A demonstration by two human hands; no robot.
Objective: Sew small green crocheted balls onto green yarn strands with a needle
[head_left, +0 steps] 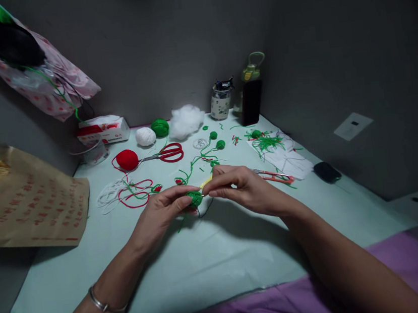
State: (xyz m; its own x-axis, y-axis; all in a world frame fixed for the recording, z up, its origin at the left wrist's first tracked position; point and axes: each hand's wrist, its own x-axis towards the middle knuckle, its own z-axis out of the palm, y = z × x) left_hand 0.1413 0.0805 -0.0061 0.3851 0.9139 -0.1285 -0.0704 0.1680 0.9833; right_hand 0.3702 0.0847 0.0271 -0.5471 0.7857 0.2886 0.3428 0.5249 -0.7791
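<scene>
The pale table point(267, 256) spreads beneath the fingers and out to either side. A brown paper bag point(29, 214) with red writing stands well left of the left fingers. The 2 hands nearly meet above the table: the left hand point(167, 207) and the right hand point(241, 185). Beyond the fingertips, towards the wall, sits a heap of white stuffing point(186, 121); nearer to them lie red-handled scissors point(171, 152). Past the left fingers are 3 yarn balls, red point(127, 160), white point(145, 136) and green point(159, 127). Just beyond the right fingers lie 2 small green balls point(220, 145). The small green piece point(195, 199) is at the left fingertips, pinched between the thumb and fingers. The right thumb and forefinger press together on a thin tool point(203, 196) pointing at that piece; I cannot tell whether it is a needle or a hook. A dark thread point(208, 207) curves below the fingertips.
</scene>
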